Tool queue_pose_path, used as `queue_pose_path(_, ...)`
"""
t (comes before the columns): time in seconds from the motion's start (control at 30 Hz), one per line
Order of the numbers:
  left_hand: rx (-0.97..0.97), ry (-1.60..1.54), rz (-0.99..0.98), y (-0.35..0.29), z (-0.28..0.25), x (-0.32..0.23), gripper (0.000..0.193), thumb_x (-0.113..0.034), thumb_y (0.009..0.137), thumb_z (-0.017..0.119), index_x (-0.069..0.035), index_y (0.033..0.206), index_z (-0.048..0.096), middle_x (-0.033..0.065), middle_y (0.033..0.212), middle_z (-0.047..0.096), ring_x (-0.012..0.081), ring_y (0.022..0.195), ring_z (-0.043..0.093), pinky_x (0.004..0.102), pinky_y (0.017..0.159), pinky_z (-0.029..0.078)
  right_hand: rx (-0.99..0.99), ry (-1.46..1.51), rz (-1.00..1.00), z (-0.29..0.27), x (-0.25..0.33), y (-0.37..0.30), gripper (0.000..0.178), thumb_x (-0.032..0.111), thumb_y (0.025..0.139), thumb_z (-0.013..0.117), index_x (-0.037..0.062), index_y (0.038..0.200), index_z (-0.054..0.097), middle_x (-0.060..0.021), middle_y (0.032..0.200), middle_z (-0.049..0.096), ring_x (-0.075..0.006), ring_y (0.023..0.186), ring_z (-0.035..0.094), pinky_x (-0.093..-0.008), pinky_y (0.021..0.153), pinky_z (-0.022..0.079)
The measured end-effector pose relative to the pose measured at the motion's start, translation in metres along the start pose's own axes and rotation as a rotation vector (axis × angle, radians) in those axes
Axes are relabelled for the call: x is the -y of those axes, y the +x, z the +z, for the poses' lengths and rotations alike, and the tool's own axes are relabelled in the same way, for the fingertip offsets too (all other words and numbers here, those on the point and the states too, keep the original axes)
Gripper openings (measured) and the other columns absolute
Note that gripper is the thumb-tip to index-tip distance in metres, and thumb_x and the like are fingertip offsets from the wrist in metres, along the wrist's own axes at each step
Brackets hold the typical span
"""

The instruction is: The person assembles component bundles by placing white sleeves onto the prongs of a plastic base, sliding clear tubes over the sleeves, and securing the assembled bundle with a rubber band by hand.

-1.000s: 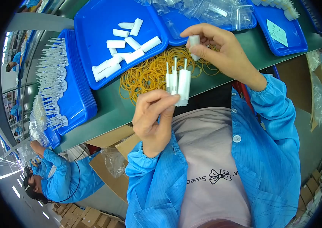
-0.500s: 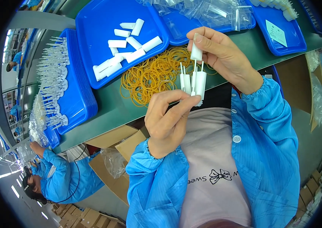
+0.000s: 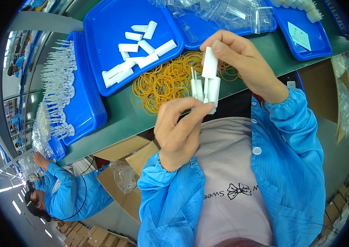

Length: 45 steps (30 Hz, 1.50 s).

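Note:
My left hand (image 3: 182, 131) pinches the base of a white plastic piece (image 3: 205, 95) with several upright thin pins. White foam sleeves (image 3: 213, 88) sit around some of its pins. Between the thumb and fingers of my right hand (image 3: 248, 61) is another white foam tube (image 3: 210, 62), tilted slightly. Its lower end is over one pin, just above the sleeves on the piece. My left fingertips hide part of the base.
A blue tray (image 3: 96, 24) with loose white foam tubes stands beyond a heap of yellow rubber bands (image 3: 158, 88). Clear plastic bags (image 3: 232, 14) fill another tray. Stacked blue trays (image 3: 86, 107) bear spiky white parts (image 3: 55, 82). A co-worker (image 3: 71, 189) sits at left.
The foam tube in my right hand has moved down the pin, and more of it shows below my fingers. My left hand has shifted slightly left with the white plastic piece.

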State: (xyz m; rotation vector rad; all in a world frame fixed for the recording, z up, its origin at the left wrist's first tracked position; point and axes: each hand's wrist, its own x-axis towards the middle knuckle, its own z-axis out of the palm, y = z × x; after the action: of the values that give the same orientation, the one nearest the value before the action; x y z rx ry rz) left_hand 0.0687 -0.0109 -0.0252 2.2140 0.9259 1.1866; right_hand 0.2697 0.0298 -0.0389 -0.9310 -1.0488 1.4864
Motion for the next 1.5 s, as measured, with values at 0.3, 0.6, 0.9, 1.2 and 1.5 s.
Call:
queue_pose_path(0.3, 0.135, 0.01, 0.085, -0.001, -0.011, -0.003, 0.041, 0.007, 0.051, 0.066, -0.008, 0.088, 0.073, 0.0079, 0.087, 0.06, 0.0238, 0.078, 0.058, 0.0316, 0.067, 0.049, 0.323, -0.25, 0.117, -0.008, 0.03, -0.008, 0.023, 0.027, 0.087, 0.065, 0.0044, 0.088, 0.062, 0.0004, 0.084, 0.061, -0.0062, 0.08, 0.055, -0.0224, 0.074, 0.043)
queue_pose_path(0.6, -0.205, -0.266, -0.203, -0.014, -0.001, -0.009, 0.035, 0.003, 0.071, 0.073, 0.001, 0.104, 0.061, 0.0175, 0.108, 0.055, 0.0235, 0.084, 0.06, 0.0327, 0.075, 0.049, 0.297, -0.323, -0.115, 0.008, 0.029, -0.022, 0.017, 0.02, 0.083, 0.066, 0.0029, 0.082, 0.062, -0.0013, 0.08, 0.061, -0.0089, 0.079, 0.055, -0.0261, 0.074, 0.043)
queue_pose_path(0.9, -0.074, -0.088, -0.19, -0.007, -0.01, 0.004, 0.02, 0.007, 0.072, 0.07, 0.0, 0.091, 0.067, 0.0113, 0.088, 0.062, 0.0214, 0.077, 0.06, 0.0282, 0.068, 0.048, 0.051, -1.185, -0.509, -0.023, 0.013, -0.005, 0.015, 0.011, 0.078, 0.067, 0.005, 0.091, 0.066, -0.0058, 0.081, 0.057, -0.0219, 0.078, 0.055, -0.0346, 0.07, 0.043)
queue_pose_path(1.2, -0.041, -0.104, -0.223, -0.009, -0.009, 0.003, 0.017, 0.007, 0.074, 0.068, 0.0, 0.089, 0.068, 0.0102, 0.088, 0.062, 0.0187, 0.078, 0.059, 0.0258, 0.069, 0.046, -0.034, -1.399, -0.569, -0.021, 0.002, -0.006, 0.009, 0.011, 0.075, 0.067, 0.0103, 0.083, 0.064, -0.0031, 0.091, 0.052, -0.0215, 0.084, 0.05, -0.0338, 0.073, 0.038)
queue_pose_path(1.5, 0.02, -0.081, -0.123, -0.006, -0.005, 0.006, 0.029, 0.008, 0.066, 0.072, -0.005, 0.092, 0.069, 0.0076, 0.084, 0.062, 0.0206, 0.073, 0.058, 0.0284, 0.063, 0.046, -0.011, -1.509, -0.554, -0.03, -0.003, -0.005, 0.01, 0.013, 0.075, 0.068, 0.011, 0.083, 0.064, -0.0022, 0.093, 0.053, -0.0208, 0.084, 0.05, -0.0334, 0.073, 0.038)
